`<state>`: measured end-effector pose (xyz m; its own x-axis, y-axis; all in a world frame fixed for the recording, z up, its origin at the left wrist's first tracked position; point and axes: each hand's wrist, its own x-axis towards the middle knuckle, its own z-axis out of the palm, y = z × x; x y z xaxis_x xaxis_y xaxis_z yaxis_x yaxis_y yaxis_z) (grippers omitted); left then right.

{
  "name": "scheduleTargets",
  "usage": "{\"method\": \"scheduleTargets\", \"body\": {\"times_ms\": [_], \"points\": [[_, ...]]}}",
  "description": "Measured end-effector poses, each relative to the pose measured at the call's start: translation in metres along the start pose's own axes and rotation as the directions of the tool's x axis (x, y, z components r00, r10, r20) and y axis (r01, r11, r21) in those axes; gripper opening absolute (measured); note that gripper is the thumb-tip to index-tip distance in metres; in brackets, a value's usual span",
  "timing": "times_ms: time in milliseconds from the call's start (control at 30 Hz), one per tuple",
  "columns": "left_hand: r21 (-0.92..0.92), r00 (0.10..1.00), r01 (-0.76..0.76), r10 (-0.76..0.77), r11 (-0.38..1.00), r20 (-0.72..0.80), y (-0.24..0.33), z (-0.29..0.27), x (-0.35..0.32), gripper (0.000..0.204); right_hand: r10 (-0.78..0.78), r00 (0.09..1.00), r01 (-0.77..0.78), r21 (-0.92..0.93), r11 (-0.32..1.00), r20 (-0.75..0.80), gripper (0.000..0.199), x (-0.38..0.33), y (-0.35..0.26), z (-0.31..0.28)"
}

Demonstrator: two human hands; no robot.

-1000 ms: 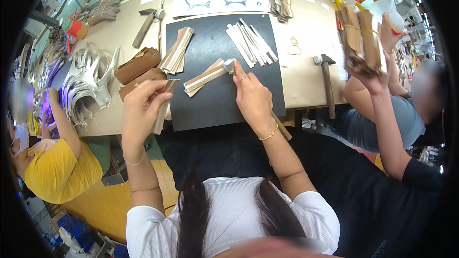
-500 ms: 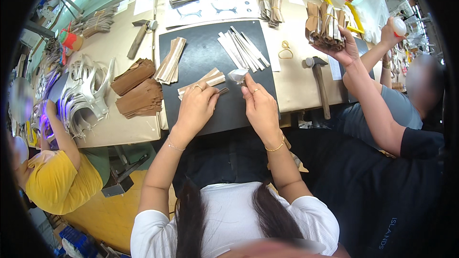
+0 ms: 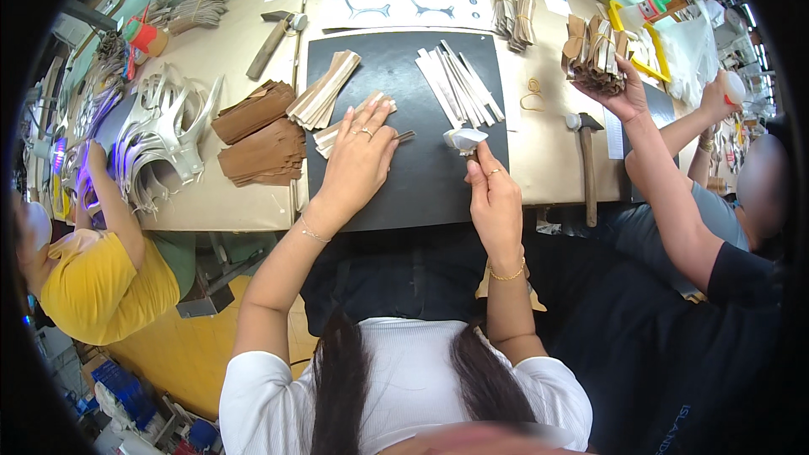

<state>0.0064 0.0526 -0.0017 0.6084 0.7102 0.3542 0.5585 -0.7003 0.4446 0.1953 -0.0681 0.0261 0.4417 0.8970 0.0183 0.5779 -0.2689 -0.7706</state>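
Head view, pretty busy bench. Black work mat in the middle of a tan table. Just past the left fingertips: a fanned bundle of tan strips, and further left two stacks of brown cut pieces. Beyond the right fingertips: a loose spread of pale strips lying on the mat. Off to the right of the right hand: a hammer flat on the table, handle pointing back toward the body, with a rubber band near its head. Second hammer up at the far left of the mat. Nothing really blocking either hand, mat between them bare.

Left hand palm down, fingers stretched long and close together, pressing flat on a small stack of tan strips at the mat's left edge; rings on two fingers, thin bracelet at the wrist. Forearm coming in straight from below.

Right hand drawn up narrow, fingertips pinched on a small folded pale piece just above the mat, thumb side toward the left hand. Hands near each other, not touching.

Co-worker's hand at far right gripping a bundle of brown pieces. Another person in yellow at far left, beside silver cut-out pieces.
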Motion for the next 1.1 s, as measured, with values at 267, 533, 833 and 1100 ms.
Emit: {"method": "scheduleTargets", "body": {"times_ms": [267, 533, 833, 1100], "points": [[-0.274, 0.984, 0.179, -0.166, 0.945, 0.071, 0.034, 0.010, -0.012, 0.024, -0.096, 0.995, 0.097, -0.024, 0.995, 0.036, 0.039, -0.004, -0.004, -0.002], [-0.171, 0.981, 0.189, -0.194, 0.967, -0.014, 0.036, 0.020, -0.011, 0.022, -0.074, 0.993, 0.088, -0.166, 0.982, 0.087, 0.042, -0.011, -0.002, -0.002], [0.029, 0.997, -0.068, 0.068, 0.997, -0.027, 0.031, 0.020, -0.011, 0.020, -0.078, 0.991, 0.103, -0.231, 0.967, 0.112, 0.042, -0.010, -0.002, 0.000], [0.173, 0.970, -0.241, 0.241, 0.955, 0.018, 0.027, 0.014, -0.006, 0.020, -0.160, 0.984, 0.174, -0.214, 0.961, 0.081, 0.043, -0.003, -0.010, -0.004]]}}
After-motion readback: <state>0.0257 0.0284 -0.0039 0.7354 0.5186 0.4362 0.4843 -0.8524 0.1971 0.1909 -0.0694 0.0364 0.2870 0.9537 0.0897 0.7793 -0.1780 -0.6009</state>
